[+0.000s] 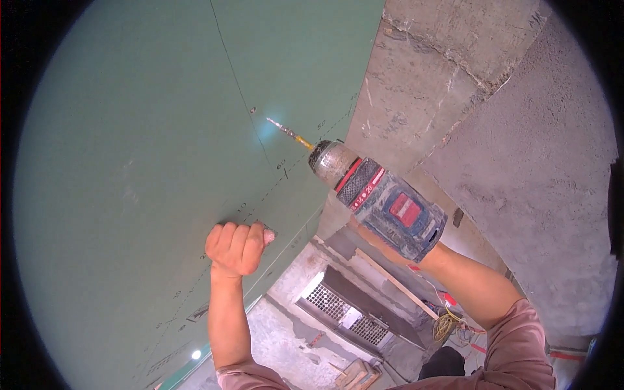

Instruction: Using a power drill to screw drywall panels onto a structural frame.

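A cordless drill (398, 207), dark blue with red accents and dust on it, is gripped from below by my right hand (378, 243). Most of that hand's fingers are hidden behind the tool's body. A thin bit with a yellow shank (300, 140) sticks out of the chuck, its tip close to a large green board (143, 123). The tool's light makes a bright spot there, beside a screw head (253, 110) near a dark line. My left hand (237, 247) is a fist at the board's lower part; whatever it may hold is hidden.
Bare concrete (442, 78) borders the board on the right, with rough grey plaster (539, 143) beyond. Lower down are a dark-framed panel with perforated inserts (351, 312), a wooden strip (398, 283), coiled cables (444, 326) and a small stack of blocks (357, 376).
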{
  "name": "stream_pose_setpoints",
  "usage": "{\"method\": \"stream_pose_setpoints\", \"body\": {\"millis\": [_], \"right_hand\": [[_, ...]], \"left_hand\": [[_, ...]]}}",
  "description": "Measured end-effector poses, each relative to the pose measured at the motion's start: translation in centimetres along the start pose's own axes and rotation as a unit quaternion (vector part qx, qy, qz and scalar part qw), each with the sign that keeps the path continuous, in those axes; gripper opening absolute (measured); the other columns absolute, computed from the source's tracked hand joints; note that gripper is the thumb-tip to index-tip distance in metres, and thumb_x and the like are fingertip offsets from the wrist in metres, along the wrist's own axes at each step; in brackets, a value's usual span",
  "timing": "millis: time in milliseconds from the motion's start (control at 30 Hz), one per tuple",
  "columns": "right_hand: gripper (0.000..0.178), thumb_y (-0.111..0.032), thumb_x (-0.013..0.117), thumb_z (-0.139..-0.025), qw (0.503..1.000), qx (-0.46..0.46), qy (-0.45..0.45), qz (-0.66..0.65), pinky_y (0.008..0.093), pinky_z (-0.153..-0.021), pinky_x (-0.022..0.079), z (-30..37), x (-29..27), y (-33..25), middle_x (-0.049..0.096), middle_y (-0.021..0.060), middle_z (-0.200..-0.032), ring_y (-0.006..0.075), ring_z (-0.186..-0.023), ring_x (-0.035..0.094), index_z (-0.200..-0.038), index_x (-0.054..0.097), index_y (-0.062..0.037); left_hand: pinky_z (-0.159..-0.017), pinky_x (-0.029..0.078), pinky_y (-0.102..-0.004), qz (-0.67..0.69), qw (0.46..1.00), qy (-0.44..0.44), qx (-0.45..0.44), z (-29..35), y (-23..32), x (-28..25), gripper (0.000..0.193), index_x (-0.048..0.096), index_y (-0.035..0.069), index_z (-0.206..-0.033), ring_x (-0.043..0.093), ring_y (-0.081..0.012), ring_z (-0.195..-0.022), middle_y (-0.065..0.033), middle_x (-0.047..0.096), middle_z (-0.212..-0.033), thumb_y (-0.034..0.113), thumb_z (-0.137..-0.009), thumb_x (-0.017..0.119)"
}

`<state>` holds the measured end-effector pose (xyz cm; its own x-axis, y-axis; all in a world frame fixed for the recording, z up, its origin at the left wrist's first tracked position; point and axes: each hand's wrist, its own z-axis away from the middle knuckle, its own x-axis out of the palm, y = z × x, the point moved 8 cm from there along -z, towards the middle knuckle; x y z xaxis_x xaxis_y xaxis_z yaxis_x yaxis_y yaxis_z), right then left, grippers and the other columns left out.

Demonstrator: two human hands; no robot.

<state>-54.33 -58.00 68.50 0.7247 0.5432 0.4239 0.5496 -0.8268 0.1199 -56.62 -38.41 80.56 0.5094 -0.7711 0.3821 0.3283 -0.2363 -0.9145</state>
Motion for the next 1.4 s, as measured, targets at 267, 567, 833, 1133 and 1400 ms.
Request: {"method": "stream_pose_setpoints", "body": {"millis": [267,567,833,1133,1400], "right_hand": [[0.023,-0.012,0.077,-0.072,0.998,-0.009,0.009,-0.063,0.0333,-0.065,0.050,-0.5,-1.2,-0.7,0.066,0.0074,-0.084,0.0234,-0.074,0.064,-0.092,0.066,-0.0076],[0.021,-0.010,0.076,-0.071,0.997,-0.062,-0.007,-0.046,0.0325,-0.062,0.051,-1.1,-2.5,-1.7,0.065,0.0081,-0.080,0.0228,-0.070,0.063,-0.088,0.065,-0.0062],[0.024,-0.009,0.078,-0.071,0.974,0.117,-0.039,-0.190,0.0289,-0.069,0.053,-1.3,-2.5,0.0,0.067,0.0053,-0.083,0.0120,-0.077,0.065,-0.091,0.065,-0.0052],[0.033,-0.013,0.078,-0.069,0.999,0.003,-0.022,-0.050,0.0310,-0.071,0.052,-1.9,-4.5,-1.6,0.067,0.0106,-0.086,0.0203,-0.076,0.066,-0.096,0.062,-0.0022],[0.036,-0.013,0.077,-0.068,0.998,0.008,-0.014,-0.063,0.0316,-0.070,0.052,-2.2,-5.6,-2.3,0.066,0.0120,-0.085,0.0236,-0.074,0.066,-0.099,0.061,-0.0018]], "left_hand": [[-0.046,0.025,-0.0277,-0.010,1.000,-0.004,-0.002,-0.3,1.1,-0.4,0.023,0.056,0.009,-0.072,0.037,-0.0141,-0.048,0.0018,0.040,-0.056,0.021,-0.091,0.062],[-0.046,0.025,-0.0290,-0.011,1.000,-0.010,-0.011,-0.4,2.0,-0.5,0.022,0.057,0.008,-0.076,0.038,-0.0158,-0.048,-0.0002,0.043,-0.057,0.021,-0.093,0.060],[-0.045,0.026,-0.0304,-0.006,1.000,-0.017,-0.020,-0.5,2.1,-0.8,0.020,0.058,0.006,-0.078,0.039,-0.0168,-0.047,-0.0019,0.045,-0.058,0.019,-0.094,0.058],[-0.045,0.025,-0.0275,-0.008,1.000,0.000,-0.022,-1.3,2.4,-0.8,0.025,0.055,0.009,-0.069,0.035,-0.0142,-0.048,0.0013,0.038,-0.055,0.020,-0.091,0.061],[-0.045,0.025,-0.0274,-0.004,1.000,0.000,-0.028,-1.4,2.7,-0.8,0.021,0.055,0.008,-0.072,0.036,-0.0149,-0.049,0.0005,0.038,-0.057,0.019,-0.088,0.063]]}}
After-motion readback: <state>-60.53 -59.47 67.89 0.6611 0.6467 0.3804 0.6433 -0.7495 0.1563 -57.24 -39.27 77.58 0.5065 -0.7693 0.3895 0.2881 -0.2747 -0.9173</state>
